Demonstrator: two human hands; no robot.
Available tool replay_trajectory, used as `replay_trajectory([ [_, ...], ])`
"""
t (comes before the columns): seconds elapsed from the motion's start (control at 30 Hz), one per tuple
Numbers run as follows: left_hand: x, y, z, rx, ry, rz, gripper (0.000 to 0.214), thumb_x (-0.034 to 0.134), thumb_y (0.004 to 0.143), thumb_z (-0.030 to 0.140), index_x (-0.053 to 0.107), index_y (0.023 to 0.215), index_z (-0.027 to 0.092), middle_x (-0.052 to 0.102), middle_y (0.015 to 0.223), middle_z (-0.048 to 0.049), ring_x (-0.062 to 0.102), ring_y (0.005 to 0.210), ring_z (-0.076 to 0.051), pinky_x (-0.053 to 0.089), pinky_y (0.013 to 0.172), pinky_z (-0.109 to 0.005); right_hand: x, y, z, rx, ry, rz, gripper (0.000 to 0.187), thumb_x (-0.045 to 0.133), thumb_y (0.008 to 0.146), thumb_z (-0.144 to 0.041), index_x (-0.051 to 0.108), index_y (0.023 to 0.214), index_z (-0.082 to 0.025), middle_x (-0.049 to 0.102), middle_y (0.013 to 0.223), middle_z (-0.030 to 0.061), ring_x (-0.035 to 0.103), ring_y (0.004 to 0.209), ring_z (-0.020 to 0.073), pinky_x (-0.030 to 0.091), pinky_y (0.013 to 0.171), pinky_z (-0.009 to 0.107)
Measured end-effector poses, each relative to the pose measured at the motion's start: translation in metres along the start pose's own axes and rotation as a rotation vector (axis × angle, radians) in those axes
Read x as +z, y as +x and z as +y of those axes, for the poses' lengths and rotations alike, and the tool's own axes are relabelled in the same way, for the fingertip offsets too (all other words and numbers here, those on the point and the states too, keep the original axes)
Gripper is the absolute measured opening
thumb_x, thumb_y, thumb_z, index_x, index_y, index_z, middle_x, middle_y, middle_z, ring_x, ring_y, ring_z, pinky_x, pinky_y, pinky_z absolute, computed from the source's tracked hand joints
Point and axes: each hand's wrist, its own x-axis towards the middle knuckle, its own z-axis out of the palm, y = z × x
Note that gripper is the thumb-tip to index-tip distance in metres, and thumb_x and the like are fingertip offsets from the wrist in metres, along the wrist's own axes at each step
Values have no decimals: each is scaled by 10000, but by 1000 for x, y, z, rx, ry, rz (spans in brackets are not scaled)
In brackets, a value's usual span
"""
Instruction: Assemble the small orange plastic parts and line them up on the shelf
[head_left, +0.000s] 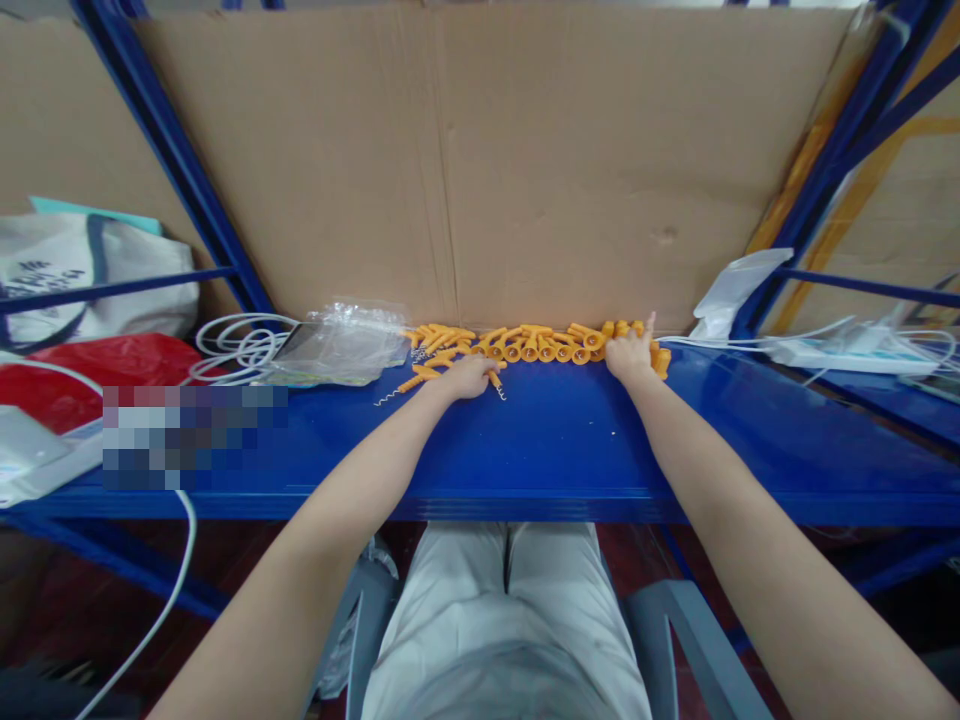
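Observation:
On the blue shelf top [540,440], my left hand [474,377] has its fingers closed around an orange-handled corkscrew [495,380], whose metal spiral sticks out to the right. Beside that hand, another corkscrew [409,384] points its spiral to the left, and a pile of orange corkscrew parts [442,337] lies behind. My right hand [631,352] is down among short orange caps [661,362], one finger raised and the others curled; what they grip is hidden. Between the hands runs a row of orange funnel-shaped pieces [546,352], wide ends toward me.
A cardboard sheet [525,170] stands behind the parts. Clear plastic bags [345,340] and a coiled white cable [240,350] lie at left, near a red bag [112,370]. White power strips [847,355] and cables are at right. Blue posts [176,150] frame the shelf.

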Motion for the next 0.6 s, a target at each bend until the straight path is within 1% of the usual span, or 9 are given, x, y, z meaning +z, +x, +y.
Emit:
replay_trajectory([
  [0.13, -1, -1, 1, -17, -8, -6, 452, 466, 883, 108, 734, 1228, 222, 729, 1302, -57, 650, 1250, -220, 486, 1118, -345, 10, 7, 2, 8, 21, 15, 425, 397, 926, -90, 793, 1041, -194, 742, 1018, 147, 555, 1284, 363, 4, 1217, 700],
  [0.23, -1, -1, 3, -20, -7, -6, 449, 455, 897, 108, 731, 1237, 205, 720, 1316, -78, 646, 1255, -229, 481, 1122, -350, 16, 11, 3, 23, 36, 30, 398, 431, 905, -101, 794, 1032, -201, 732, 986, 152, 566, 1240, 380, 13, 1201, 722],
  [0.33, -1, -2, 3, -26, 4, -9, 448, 462, 895, 108, 730, 1235, 223, 726, 1307, -59, 646, 1257, -228, 481, 1124, -359, 19, 13, 3, 25, 3, 29, 404, 415, 905, -106, 790, 1025, -196, 730, 981, 150, 578, 1215, 376, 35, 1198, 724],
  [0.43, -1, -2, 3, -31, 1, -8, 444, 467, 892, 109, 731, 1231, 223, 727, 1302, -61, 651, 1245, -228, 488, 1118, -363, 15, 10, 5, 51, -3, 46, 375, 433, 902, -132, 777, 1038, -199, 746, 1001, 147, 592, 1207, 376, 68, 1189, 732],
  [0.6, -2, -2, 3, -11, -4, -6, 448, 456, 902, 111, 724, 1243, 224, 721, 1314, -57, 649, 1246, -218, 488, 1117, -348, 1, 2, 9, 190, 136, 112, 373, 445, 905, -168, 721, 1153, -129, 741, 1101, 183, 614, 1193, 368, 97, 1163, 760],
])
